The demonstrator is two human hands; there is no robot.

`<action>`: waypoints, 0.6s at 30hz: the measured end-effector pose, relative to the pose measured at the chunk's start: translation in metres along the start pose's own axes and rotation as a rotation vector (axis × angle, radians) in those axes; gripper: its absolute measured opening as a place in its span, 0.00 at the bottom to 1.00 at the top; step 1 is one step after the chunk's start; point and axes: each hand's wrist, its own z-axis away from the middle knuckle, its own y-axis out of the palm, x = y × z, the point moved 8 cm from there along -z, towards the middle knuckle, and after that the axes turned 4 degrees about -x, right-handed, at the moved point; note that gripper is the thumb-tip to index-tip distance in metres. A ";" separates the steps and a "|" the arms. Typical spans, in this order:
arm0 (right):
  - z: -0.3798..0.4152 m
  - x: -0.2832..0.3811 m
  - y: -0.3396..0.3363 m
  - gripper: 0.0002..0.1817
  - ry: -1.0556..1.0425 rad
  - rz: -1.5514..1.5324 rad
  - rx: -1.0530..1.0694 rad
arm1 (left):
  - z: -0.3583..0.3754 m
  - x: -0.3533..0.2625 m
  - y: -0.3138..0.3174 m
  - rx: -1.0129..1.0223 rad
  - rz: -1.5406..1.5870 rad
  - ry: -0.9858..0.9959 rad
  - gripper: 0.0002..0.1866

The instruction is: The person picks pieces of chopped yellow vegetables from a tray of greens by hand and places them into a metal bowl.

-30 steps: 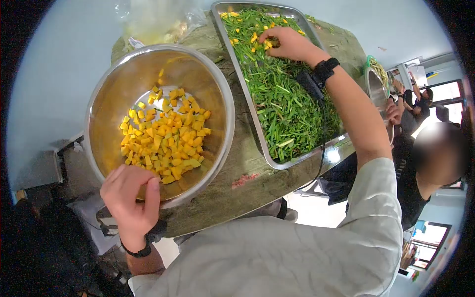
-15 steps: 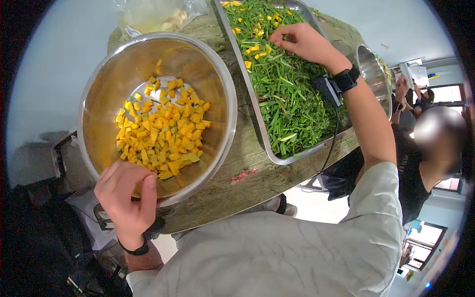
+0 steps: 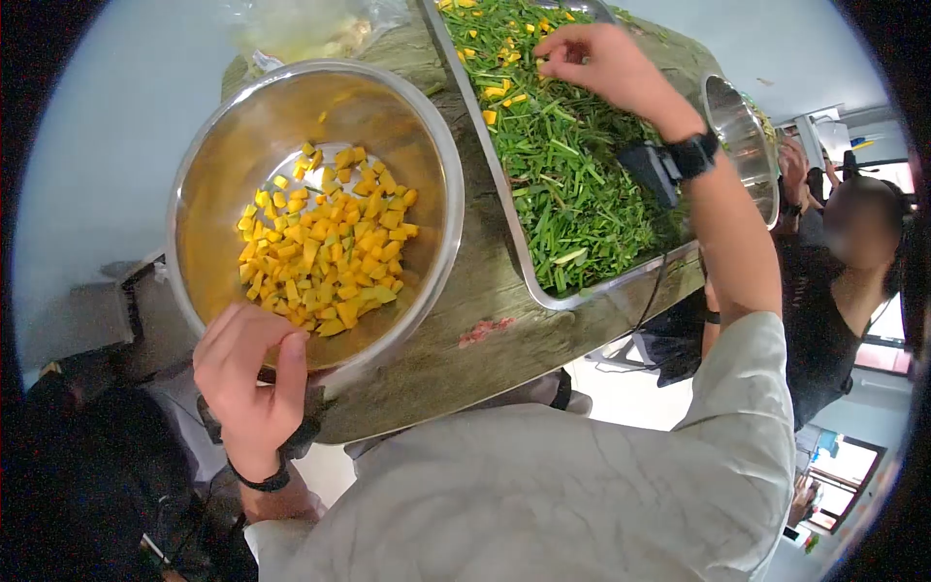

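Note:
A large metal bowl (image 3: 441, 242) holds diced orange-yellow pumpkin (image 3: 330, 242), some pieces with green skin. My left hand (image 3: 254, 378) is bent over the bowl's near-left rim, fingers and thumb curled round it. To the right lies a metal tray (image 3: 504, 209) filled with cut green leafy stalks (image 3: 572, 194), with yellow pieces (image 3: 499, 89) scattered at its far left. Over those greens, my right hand (image 3: 616, 78) has thumb and fingers drawn into a pinch. Whatever sits between the fingertips is too small to make out.
Both containers stand on a wood-patterned table (image 3: 427, 373) with a reddish smear (image 3: 485, 331) near its front edge. A clear plastic bag (image 3: 320, 27) lies at the back. Another metal bowl (image 3: 737, 145) stands right of the tray, near a person in black (image 3: 824, 310).
My right hand has shifted slightly up and right over the greens, still pinched. My left hand keeps its place at the rim. The whole view has tilted a little.

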 end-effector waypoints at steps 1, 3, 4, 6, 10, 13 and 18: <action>0.005 0.017 -0.008 0.15 -0.020 -0.041 -0.020 | -0.003 -0.008 -0.007 0.016 -0.023 0.021 0.04; 0.023 0.059 -0.027 0.17 -0.057 -0.129 -0.061 | -0.011 -0.025 -0.023 0.037 -0.069 0.099 0.04; 0.031 0.095 -0.035 0.15 -0.053 -0.139 -0.032 | -0.020 -0.034 -0.031 0.040 -0.093 0.159 0.04; 0.040 0.165 -0.046 0.12 -0.053 -0.158 0.020 | -0.038 -0.050 -0.044 0.034 -0.135 0.221 0.03; 0.053 0.190 -0.044 0.10 -0.606 -0.438 -0.190 | -0.083 -0.070 -0.060 0.042 -0.090 0.135 0.04; 0.059 0.170 -0.068 0.10 -0.375 -0.391 -0.332 | -0.122 -0.077 -0.034 0.180 0.076 0.032 0.07; 0.082 0.124 -0.115 0.12 -0.115 -0.686 -0.559 | -0.178 -0.076 0.091 0.555 -0.082 0.290 0.06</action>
